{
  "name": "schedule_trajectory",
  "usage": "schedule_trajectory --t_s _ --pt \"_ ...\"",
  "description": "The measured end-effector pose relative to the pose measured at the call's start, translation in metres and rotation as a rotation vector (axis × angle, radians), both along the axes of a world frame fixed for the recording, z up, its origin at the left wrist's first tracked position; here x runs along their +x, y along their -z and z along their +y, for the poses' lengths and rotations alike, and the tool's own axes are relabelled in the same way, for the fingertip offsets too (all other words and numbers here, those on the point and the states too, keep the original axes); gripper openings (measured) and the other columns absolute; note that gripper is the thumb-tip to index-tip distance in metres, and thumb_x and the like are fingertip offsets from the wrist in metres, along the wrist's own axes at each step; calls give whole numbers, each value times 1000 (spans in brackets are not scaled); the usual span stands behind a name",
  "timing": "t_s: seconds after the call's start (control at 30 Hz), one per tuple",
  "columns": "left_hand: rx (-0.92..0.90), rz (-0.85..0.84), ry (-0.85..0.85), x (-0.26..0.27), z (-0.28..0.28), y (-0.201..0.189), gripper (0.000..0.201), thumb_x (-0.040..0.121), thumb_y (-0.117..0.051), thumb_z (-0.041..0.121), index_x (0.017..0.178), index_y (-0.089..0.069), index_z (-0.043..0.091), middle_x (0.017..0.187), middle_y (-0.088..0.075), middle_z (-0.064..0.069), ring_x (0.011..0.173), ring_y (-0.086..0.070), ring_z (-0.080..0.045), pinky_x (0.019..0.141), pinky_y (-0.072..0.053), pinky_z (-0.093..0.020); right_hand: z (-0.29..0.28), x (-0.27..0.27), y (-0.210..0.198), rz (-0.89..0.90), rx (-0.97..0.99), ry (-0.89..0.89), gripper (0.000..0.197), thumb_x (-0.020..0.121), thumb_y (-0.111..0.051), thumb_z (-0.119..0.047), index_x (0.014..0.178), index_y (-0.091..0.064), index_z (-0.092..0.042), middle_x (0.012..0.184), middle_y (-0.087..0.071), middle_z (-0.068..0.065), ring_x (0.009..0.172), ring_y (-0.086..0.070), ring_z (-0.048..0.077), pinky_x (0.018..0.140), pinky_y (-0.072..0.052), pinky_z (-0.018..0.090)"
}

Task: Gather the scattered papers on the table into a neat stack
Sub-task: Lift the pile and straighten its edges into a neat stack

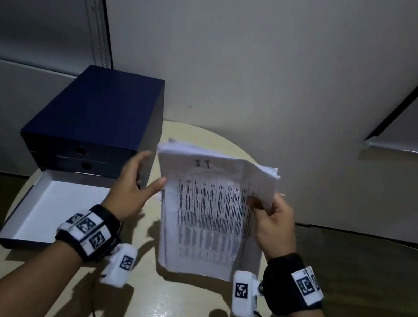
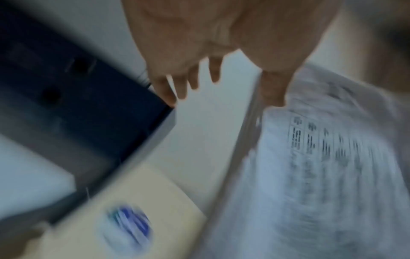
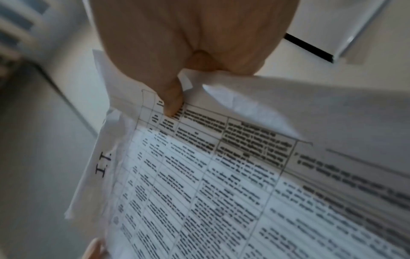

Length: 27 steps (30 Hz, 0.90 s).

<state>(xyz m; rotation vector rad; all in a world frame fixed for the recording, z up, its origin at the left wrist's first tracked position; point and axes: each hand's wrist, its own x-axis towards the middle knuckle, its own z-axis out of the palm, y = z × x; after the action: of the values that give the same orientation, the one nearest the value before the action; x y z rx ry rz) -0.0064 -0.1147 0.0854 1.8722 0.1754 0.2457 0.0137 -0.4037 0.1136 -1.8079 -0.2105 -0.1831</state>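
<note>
With the papers (image 1: 209,214) lifted off the surface (image 1: 174,314) and stood nearly upright, the person looks to be squaring the bundle rather than collecting more sheets. No loose sheet shows on the round top in the head view, so the gathering part seems done and the neatening is in hand. The right hand (image 1: 273,222) carries the load: its grip is closed on the bundle's right edge near the top, thumb pressed onto the printed table, the other fingers hidden behind the sheets. That pinch high up lets the lower edge hang down toward the surface, handy for tapping it level; whether that edge touches the top right now is hard to tell. The left hand (image 1: 131,189) has hold of nothing. Its fingers are spread and fairly straight, the thumb (image 2: 274,91) reaching the left edge of the bundle, seemingly as a side guide. The top corners are ragged, sheets poking out at different heights, and one corner is folded over by the right thumb (image 3: 172,101), so the stack is not neat yet. To the left sit the dark blue boxes (image 1: 102,122) and the open box lid (image 1: 52,214), a likely home for the finished stack.
</note>
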Motion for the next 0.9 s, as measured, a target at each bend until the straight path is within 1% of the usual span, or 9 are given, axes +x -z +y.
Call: schedule_trajectory --t_s 0.07,0.1,0.17,0.27,0.43,0.5,0.63,0.77,0.9 --pt "-246 34 100 -1 -17 -6 37 94 -59 33 129 -45 35 132 -57 6 124 -52 -14 112 -37 -49 9 -2 -4 43 141 -19 35 91 -59 11 96 -66 -23 88 -77 -16 85 -71 3 71 -55 16" --pt "-249 4 75 -3 -25 -11 31 98 -53 22 122 -45 41 125 -60 10 120 -55 -11 110 -39 -49 13 -4 -4 58 187 -13 33 91 -60 9 98 -65 -22 90 -77 -15 88 -71 2 73 -55 16" --pt "-212 -59 25 -9 -35 -13 37 98 -50 12 111 -43 46 115 -64 12 110 -61 -9 102 -46 -50 18 -8 4 91 243 34 29 94 -60 2 105 -62 -24 96 -77 -9 95 -71 7 78 -57 23" --pt "-177 -49 33 -23 -35 5 51 97 -50 5 124 -38 45 122 -61 9 112 -60 -5 97 -50 -45 20 -16 34 155 192 77 32 96 -61 -7 120 -54 -27 111 -69 0 110 -65 19 89 -57 35" --pt "-90 67 -12 -25 -34 36 46 98 -49 20 138 -29 29 129 -56 3 121 -52 -17 107 -41 -49 35 -29 61 220 98 -11 49 99 -53 -5 121 -39 -46 122 -61 -10 108 -60 -6 92 -53 24" --pt "-78 69 -34 -22 -34 37 44 100 -46 17 140 -29 25 126 -57 4 119 -53 -16 106 -42 -47 39 -28 60 200 64 1 43 100 -51 -4 116 -42 -43 115 -63 -13 105 -61 -4 87 -53 19" --pt "-115 17 -55 -23 -38 30 35 100 -44 15 131 -34 29 123 -58 5 116 -55 -15 102 -45 -46 40 -28 55 163 51 20 45 98 -48 1 107 -46 -42 97 -69 -20 95 -66 0 83 -59 34" --pt "-205 -8 -41 -34 -42 32 50 88 -54 31 135 -35 27 127 -57 4 117 -56 -11 102 -47 -42 35 -36 56 169 86 41 44 95 -57 3 109 -47 -37 104 -64 -18 94 -61 -16 81 -56 18" --pt "-350 -156 -29 -34 -42 16 44 81 -66 35 121 -46 31 108 -66 16 98 -65 -2 77 -53 -20 31 -34 49 77 175 71 45 90 -69 -3 121 -50 -28 112 -64 -10 100 -65 1 84 -57 25"
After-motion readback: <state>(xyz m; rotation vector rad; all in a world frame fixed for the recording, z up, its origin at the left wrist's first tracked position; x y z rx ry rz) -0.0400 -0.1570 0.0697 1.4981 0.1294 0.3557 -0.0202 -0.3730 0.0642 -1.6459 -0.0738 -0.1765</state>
